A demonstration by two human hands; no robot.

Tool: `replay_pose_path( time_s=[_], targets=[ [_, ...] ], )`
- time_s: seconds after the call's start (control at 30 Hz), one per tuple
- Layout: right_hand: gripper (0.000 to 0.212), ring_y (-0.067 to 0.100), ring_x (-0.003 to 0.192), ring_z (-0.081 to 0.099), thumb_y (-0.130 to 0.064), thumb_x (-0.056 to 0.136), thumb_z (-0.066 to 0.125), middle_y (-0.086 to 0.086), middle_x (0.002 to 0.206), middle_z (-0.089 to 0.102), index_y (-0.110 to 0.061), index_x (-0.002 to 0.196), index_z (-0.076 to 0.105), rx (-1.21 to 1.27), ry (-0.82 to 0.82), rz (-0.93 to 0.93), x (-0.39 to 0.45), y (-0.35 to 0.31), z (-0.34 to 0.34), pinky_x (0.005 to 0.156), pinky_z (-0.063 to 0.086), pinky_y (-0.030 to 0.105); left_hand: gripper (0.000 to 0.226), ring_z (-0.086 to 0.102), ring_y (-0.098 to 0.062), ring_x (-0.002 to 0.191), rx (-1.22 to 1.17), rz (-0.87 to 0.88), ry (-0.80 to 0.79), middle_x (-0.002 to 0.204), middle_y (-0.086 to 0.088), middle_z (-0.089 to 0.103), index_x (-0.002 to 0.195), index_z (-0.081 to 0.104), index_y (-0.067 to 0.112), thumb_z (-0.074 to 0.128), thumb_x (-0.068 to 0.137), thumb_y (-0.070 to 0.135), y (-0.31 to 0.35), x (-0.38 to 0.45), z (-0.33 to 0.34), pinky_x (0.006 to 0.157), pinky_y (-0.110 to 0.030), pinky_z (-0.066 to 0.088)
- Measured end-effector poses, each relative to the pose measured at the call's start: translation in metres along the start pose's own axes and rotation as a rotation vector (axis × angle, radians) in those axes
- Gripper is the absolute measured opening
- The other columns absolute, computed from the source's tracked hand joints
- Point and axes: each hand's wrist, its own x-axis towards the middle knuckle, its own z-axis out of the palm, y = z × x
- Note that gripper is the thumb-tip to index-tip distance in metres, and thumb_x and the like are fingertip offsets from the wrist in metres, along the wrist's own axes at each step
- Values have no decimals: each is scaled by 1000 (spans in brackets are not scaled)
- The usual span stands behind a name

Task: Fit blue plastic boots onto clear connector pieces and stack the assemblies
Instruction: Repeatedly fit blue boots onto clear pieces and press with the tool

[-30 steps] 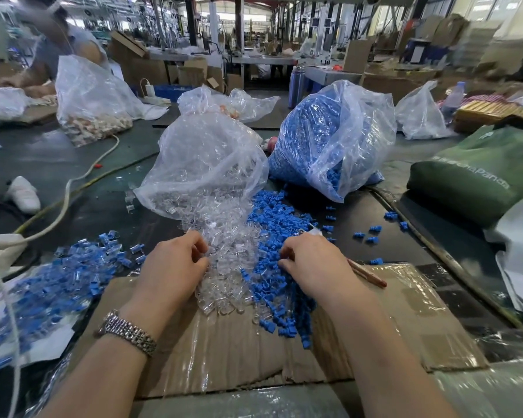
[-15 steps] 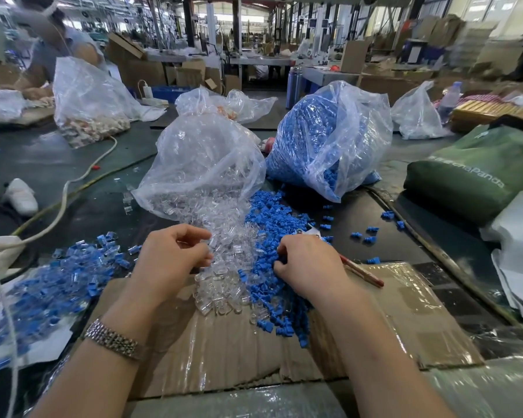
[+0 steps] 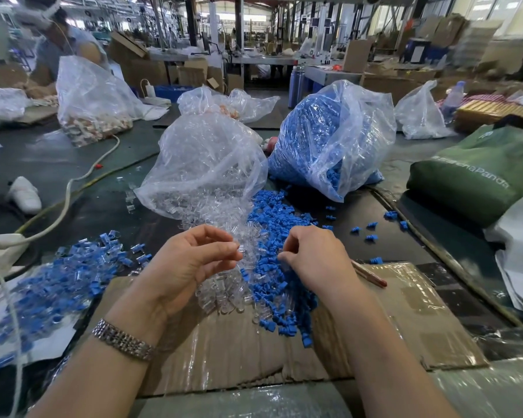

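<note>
Pinching a small clear plastic connector piece (image 3: 238,248) at its fingertips, the left hand (image 3: 191,263) is raised; its long axis cannot be told. The right hand (image 3: 313,257), at three o'clock, is curled into the loose blue plastic boots (image 3: 274,285), and whether one is gripped cannot be told.

Green bag (image 3: 477,176): pale printed lettering, partly legible, ending in "Panda"; opening letters unclear.
Other surfaces: no readable text.
</note>
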Motion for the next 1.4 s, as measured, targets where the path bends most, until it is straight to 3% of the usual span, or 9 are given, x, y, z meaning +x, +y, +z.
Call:
replay_pose_path(
  time_s=[0.17,0.27,0.33,0.4,0.5,0.67,0.97,1.13,1.4],
  targets=[
    [18,18,90,60,-27,91,76,-7,88,65,-24,86,59,92,-4,-3,2,3,-1,83,52,38,34,74,-26,83,-115,-50,-58,94,-18,73,104,76,-2,74,71,-7,1,1,1,68,-25,61],
    [14,22,105,57,-25,100,63,1,111,64,-22,114,62,116,-22,-4,4,2,1,91,48,36,33,73,-24,82,-102,-57,-78,93,-20,73,106,77,-1,73,74,-6,1,1,3,70,-24,61],
    [21,21,101,58,-25,105,54,4,118,60,-21,123,63,148,-7,-13,6,2,1,87,45,34,32,73,-24,83,-92,-57,-78,94,-20,72,106,77,-1,73,75,-5,0,1,4,71,-24,61],
    [15,16,91,60,-26,103,57,-1,107,65,-22,112,69,239,22,-60,4,0,0,78,46,30,32,74,-25,86,-81,-52,-81,97,-19,73,108,76,0,73,76,-5,-1,0,5,73,-25,61],
    [6,3,73,63,-24,89,79,-7,80,71,-26,90,73,584,-9,-139,-1,-2,-3,69,51,19,32,74,-27,91,-48,-26,-85,100,-18,74,107,77,4,75,75,-3,-1,-1,6,75,-26,60],
    [19,9,81,72,-7,86,78,3,87,79,-25,87,81,996,-101,-263,-3,-7,-9,78,55,20,31,75,-31,96,-20,14,-55,99,-16,75,101,79,8,78,71,-2,-2,-3,11,79,-27,60],
    [8,12,81,73,-15,87,80,-2,84,77,-23,87,78,847,-109,-332,-5,-10,-5,79,56,23,31,75,-31,98,100,90,-70,100,-18,76,93,79,11,85,62,12,1,-9,17,84,-31,61],
    [11,-1,60,48,-19,91,76,-23,66,61,-27,85,74,756,-92,-332,-5,-11,-2,64,42,12,26,75,-30,95,42,108,-77,98,-18,76,90,81,12,81,65,7,1,-10,20,80,-28,60],
    [11,2,68,49,-16,94,72,-8,82,62,-25,88,71,684,-52,-478,-7,-11,-4,69,42,15,21,76,-29,86,-58,93,-80,92,-21,76,86,81,5,71,70,-4,2,-11,22,74,-26,61]
  ],
)
